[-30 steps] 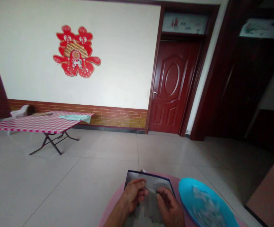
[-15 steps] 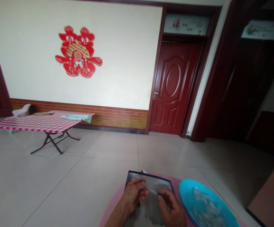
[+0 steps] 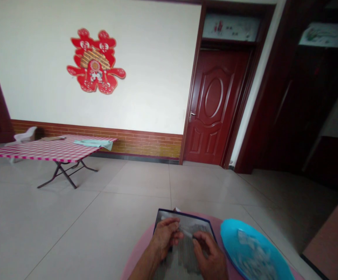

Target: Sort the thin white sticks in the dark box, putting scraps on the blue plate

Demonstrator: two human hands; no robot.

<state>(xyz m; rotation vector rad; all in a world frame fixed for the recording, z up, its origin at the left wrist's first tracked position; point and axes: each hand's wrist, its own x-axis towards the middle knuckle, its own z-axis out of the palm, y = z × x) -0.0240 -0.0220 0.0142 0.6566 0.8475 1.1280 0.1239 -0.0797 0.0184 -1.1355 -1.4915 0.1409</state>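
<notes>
Right hand [image 3: 211, 256] shifted toward left hand [image 3: 164, 238], beside a blue basin [image 3: 252, 251].

left hand [image 3: 164, 237]: over board [image 3: 186, 224], left of right hand [image 3: 211, 254] | right hand: over board | board: on round table [image 3: 142, 243], between hands | bowl [image 3: 252, 251]: on round table, right of right hand | folding table [image 3: 46, 151]: far ahead, left of hands | cloth [image 3: 93, 144]: on folding table | door [image 3: 214, 109]: far ahead of right hand | wall decoration [image 3: 95, 60]: on wall [image 3: 157, 70], left of door
</notes>
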